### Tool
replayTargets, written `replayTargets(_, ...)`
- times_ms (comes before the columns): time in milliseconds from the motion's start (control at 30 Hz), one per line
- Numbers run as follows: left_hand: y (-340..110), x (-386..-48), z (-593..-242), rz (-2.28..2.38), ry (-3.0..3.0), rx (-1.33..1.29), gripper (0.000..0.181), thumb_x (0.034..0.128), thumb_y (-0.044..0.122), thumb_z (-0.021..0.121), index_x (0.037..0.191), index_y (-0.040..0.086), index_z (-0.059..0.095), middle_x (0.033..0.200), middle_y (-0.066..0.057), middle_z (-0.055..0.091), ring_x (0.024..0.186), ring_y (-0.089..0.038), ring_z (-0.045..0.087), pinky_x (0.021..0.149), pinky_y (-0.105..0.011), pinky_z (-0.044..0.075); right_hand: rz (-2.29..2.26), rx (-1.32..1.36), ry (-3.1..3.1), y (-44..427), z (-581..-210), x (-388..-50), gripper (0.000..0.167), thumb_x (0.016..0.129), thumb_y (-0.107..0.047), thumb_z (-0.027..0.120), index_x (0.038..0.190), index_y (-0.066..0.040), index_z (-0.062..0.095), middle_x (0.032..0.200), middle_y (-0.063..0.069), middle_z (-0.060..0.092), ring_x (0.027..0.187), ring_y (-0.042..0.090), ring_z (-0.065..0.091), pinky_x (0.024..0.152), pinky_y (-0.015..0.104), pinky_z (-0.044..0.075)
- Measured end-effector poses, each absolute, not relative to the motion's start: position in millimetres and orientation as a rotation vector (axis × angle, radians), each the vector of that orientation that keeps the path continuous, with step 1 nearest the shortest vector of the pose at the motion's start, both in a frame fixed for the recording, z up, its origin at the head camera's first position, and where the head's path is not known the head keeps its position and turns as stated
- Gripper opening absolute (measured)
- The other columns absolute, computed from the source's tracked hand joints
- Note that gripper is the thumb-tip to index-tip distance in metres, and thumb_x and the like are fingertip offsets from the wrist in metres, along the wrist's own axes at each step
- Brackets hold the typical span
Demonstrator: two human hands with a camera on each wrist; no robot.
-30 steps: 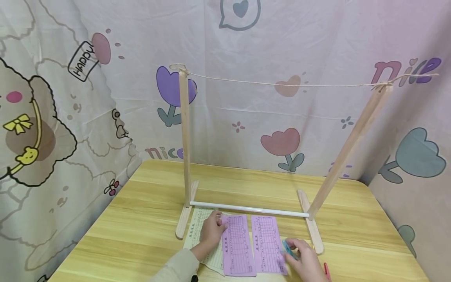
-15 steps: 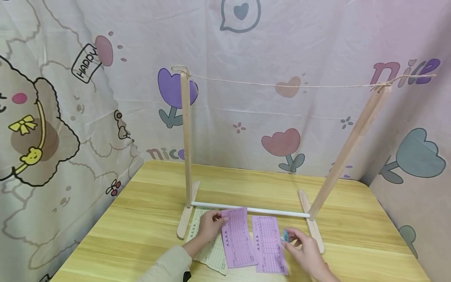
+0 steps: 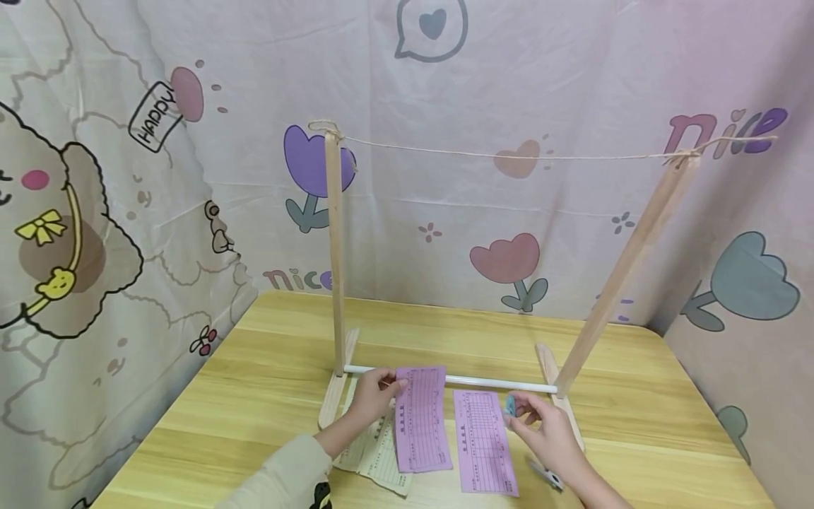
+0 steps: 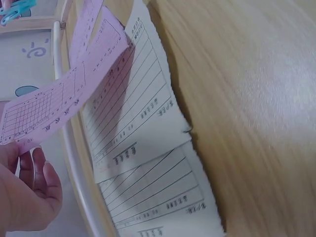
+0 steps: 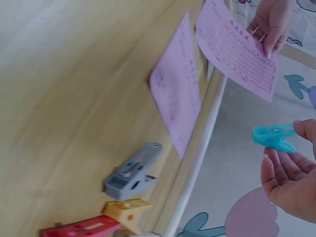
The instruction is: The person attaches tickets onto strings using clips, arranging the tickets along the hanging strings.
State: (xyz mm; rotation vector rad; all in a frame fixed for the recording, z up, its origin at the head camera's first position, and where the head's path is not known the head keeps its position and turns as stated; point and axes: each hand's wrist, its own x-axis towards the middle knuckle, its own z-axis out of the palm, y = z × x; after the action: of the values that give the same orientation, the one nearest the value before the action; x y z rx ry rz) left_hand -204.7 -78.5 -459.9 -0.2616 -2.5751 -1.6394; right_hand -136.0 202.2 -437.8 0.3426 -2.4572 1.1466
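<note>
My left hand (image 3: 374,397) pinches the upper left edge of a pink printed slip (image 3: 422,424), lifted off the table. In the left wrist view the slip bends in the air above pale printed sheets (image 4: 143,113). A second pink slip (image 3: 486,442) lies flat to its right. Between thumb and fingers my right hand (image 3: 544,428) holds a turquoise clothespin (image 5: 274,137), apart from both slips. A grey clothespin (image 5: 132,173) lies on the table below that hand, with a yellow clothespin (image 5: 127,213) and a red clothespin (image 5: 81,228) close by.
A wooden frame stands on the table (image 3: 210,424), with a left post (image 3: 334,254), a leaning right post (image 3: 629,276) and a white crossbar (image 3: 499,383) low between them. A thin string (image 3: 445,150) runs between the post tops. Patterned cloth (image 3: 407,92) hangs behind.
My left hand has raised its pink slip off the table, up and slightly left. The right hand has moved up with the turquoise clothespin, and a grey clothespin now shows below it.
</note>
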Motion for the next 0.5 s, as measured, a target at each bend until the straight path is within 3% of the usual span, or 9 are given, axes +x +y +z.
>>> replayTargets(167, -83.2, -206.6, -452.6, -1.644, -2.574, -0.259, 0.012, 0.0846, 0.010, 0.065, 0.082, -0.002, 0.063, 0.075, -0.009, 0.061, 0.067, -0.010, 0.051, 0.058, -0.016, 0.046, 1.152, 0.372, -2.444, 200.1, -429.8, -141.1, 0.030, 0.070, 0.007, 0.072, 0.099, 0.002, 0.064, 0.079, -0.005, 0.065, 0.072, 0.003, 0.057, 0.061, 0.019, 0.051)
replayTargets(500, -96.2, -210.1, -426.3, -1.662, -2.538, -0.254, 0.010, 0.0846, 0.010, 0.065, 0.084, 0.000, 0.064, 0.076, -0.007, 0.062, 0.067, -0.010, 0.051, 0.058, -0.015, 0.045, 1.174, 0.488, -2.384, 194.6, -404.5, -151.7, 0.029, 0.074, 0.002, 0.072, 0.102, 0.004, 0.063, 0.081, -0.002, 0.066, 0.075, -0.004, 0.056, 0.064, 0.019, 0.052)
